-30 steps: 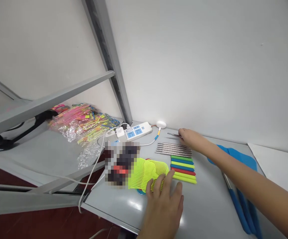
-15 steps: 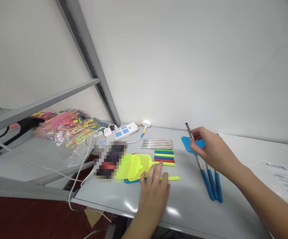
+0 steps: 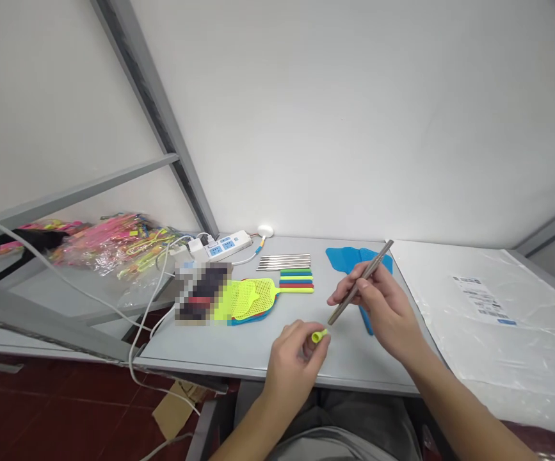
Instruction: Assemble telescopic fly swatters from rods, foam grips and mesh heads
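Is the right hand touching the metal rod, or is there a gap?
Touching: the head view shows the right hand gripping the metal rod between thumb and fingers.

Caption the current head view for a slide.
Over a grey table, the left hand holds a yellow-green tube and the right hand a metal rod.

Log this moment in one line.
left hand: holds yellow tube | right hand: holds metal rod | rod tip: near tube
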{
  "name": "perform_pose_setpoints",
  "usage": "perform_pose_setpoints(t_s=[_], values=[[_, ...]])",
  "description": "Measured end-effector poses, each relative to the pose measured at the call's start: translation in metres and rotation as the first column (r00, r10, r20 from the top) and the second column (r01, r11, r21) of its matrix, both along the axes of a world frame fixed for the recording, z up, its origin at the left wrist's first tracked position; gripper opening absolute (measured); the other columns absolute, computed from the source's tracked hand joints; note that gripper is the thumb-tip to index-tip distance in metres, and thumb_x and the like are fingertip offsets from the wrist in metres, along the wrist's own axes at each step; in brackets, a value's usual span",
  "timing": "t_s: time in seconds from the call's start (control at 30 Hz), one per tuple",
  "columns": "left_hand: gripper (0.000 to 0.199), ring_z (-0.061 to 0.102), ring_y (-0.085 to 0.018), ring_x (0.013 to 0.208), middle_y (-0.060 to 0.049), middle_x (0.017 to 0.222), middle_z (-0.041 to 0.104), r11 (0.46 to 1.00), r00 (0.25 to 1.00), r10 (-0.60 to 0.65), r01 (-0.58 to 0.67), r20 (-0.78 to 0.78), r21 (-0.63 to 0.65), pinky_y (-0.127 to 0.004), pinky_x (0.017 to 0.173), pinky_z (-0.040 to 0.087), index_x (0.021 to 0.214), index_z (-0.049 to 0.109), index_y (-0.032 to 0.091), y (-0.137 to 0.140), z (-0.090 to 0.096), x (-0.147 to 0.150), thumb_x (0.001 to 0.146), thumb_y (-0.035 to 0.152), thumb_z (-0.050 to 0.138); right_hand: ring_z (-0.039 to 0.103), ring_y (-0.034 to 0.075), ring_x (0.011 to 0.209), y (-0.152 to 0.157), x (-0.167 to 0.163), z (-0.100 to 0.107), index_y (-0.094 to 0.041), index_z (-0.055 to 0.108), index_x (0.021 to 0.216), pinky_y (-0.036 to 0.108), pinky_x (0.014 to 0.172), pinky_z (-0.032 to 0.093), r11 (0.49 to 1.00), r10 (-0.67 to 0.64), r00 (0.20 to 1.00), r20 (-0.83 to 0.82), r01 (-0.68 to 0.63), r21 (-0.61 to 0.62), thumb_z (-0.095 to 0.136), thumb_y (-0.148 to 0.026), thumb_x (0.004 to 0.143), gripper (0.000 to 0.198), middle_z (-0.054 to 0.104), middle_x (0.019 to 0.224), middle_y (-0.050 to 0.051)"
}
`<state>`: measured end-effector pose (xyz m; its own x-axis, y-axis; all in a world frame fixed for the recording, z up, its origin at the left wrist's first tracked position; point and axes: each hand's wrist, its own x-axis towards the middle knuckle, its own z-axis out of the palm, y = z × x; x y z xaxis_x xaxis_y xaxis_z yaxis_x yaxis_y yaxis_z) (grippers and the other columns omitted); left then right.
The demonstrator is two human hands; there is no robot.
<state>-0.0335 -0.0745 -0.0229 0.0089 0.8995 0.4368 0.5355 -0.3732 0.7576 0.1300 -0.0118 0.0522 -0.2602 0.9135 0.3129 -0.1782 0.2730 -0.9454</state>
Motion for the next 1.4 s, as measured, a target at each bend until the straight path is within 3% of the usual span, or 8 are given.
perform_pose_setpoints(t_s=[0.1, 0.2, 0.43, 0.6, 0.8, 1.13, 1.3, 1.4], values=[[0.015, 0.055, -0.015, 0.076, -0.003, 0.082, 0.057, 1.0, 0.997, 0.0, 0.001, 0.076, -0.012, -0.027, 0.071, 0.046, 0.092, 0.061, 0.02, 0.0, 0.002, 0.004, 0.097, 0.029, 0.05, 0.067, 0.018, 0.083, -0.013, -0.001, -0.006, -0.025, 0.05, 0.101, 0.041, 0.08, 0.055, 1.0, -0.01, 0.999, -0.042, 0.01, -0.006, 0.046, -0.036, 0.099, 0.012, 0.065, 0.087, 0.001], [0.019, 0.055, -0.018, 0.086, -0.005, 0.09, 0.058, 1.0, 1.0, -0.02, 0.02, 0.013, 0.013, -0.031, 0.078, 0.045, 0.092, 0.055, 0.02, 0.002, -0.001, 0.011, 0.101, 0.026, 0.039, 0.067, 0.018, 0.084, -0.025, 0.0, -0.006, -0.026, 0.049, 0.1, 0.043, 0.083, 0.054, 0.997, -0.052, 0.992, -0.118, 0.058, 0.045, 0.045, -0.035, 0.099, 0.01, 0.065, 0.087, 0.0], [0.02, 0.057, -0.017, 0.079, -0.004, 0.086, 0.061, 0.988, 0.986, -0.141, 0.145, -0.09, 0.044, -0.029, 0.07, 0.043, 0.103, 0.054, 0.02, 0.01, -0.017, 0.036, 0.101, 0.024, 0.035, 0.055, 0.012, 0.065, -0.039, 0.002, -0.007, -0.026, 0.046, 0.093, 0.041, 0.081, 0.054, 0.985, -0.038, 0.955, -0.294, 0.085, 0.149, 0.046, -0.023, 0.097, 0.006, 0.052, 0.074, -0.006], [0.02, 0.055, -0.016, 0.072, -0.002, 0.079, 0.059, 0.982, 0.98, -0.166, 0.174, -0.114, 0.069, -0.025, 0.064, 0.038, 0.097, 0.056, 0.02, 0.007, -0.009, 0.039, 0.101, 0.026, 0.038, 0.043, 0.01, 0.058, -0.04, 0.011, -0.006, -0.026, 0.045, 0.089, 0.037, 0.074, 0.054, 0.988, -0.063, 0.933, -0.354, 0.108, 0.108, 0.045, -0.021, 0.096, 0.009, 0.042, 0.069, -0.008], [0.018, 0.05, -0.013, 0.068, 0.001, 0.077, 0.056, 0.976, 0.973, -0.214, 0.216, -0.086, 0.016, -0.025, 0.064, 0.035, 0.098, 0.056, 0.02, -0.001, 0.0, 0.039, 0.101, 0.029, 0.04, 0.041, 0.01, 0.056, -0.042, 0.013, -0.007, -0.026, 0.045, 0.088, 0.035, 0.072, 0.053, 0.991, -0.08, 0.897, -0.435, 0.12, 0.065, 0.043, -0.017, 0.094, 0.012, 0.039, 0.067, -0.008], [0.03, 0.031, -0.01, 0.055, 0.008, 0.06, 0.032, 0.972, 0.976, -0.186, 0.2, 0.117, -0.121, -0.025, 0.055, 0.025, 0.072, 0.036, 0.021, 0.007, -0.016, 0.047, 0.097, 0.035, 0.045, 0.047, 0.01, 0.059, -0.032, 0.01, -0.007, -0.025, 0.047, 0.087, 0.037, 0.077, 0.051, 1.0, 0.026, 0.962, -0.271, -0.022, 0.017, 0.043, -0.014, 0.091, 0.012, 0.048, 0.069, -0.008], [0.026, 0.033, -0.01, 0.054, 0.007, 0.061, 0.037, 0.958, 0.961, -0.157, 0.204, 0.227, -0.202, -0.024, 0.052, 0.026, 0.08, 0.048, 0.019, 0.024, -0.026, 0.05, 0.097, 0.039, 0.043, 0.059, 0.013, 0.074, -0.022, 0.001, -0.012, -0.023, 0.052, 0.086, 0.036, 0.081, 0.049, 0.997, 0.061, 0.992, -0.108, -0.066, -0.043, 0.052, -0.014, 0.087, 0.009, 0.057, 0.077, -0.004], [0.029, 0.033, -0.011, 0.054, 0.007, 0.061, 0.038, 0.952, 0.95, -0.122, 0.194, 0.288, -0.236, -0.023, 0.051, 0.026, 0.083, 0.052, 0.018, 0.037, -0.031, 0.049, 0.097, 0.041, 0.041, 0.057, 0.012, 0.07, -0.011, -0.01, -0.013, -0.023, 0.056, 0.09, 0.033, 0.076, 0.049, 0.996, 0.044, 0.993, -0.113, -0.053, -0.077, 0.057, -0.019, 0.085, 0.006, 0.056, 0.076, -0.005]])
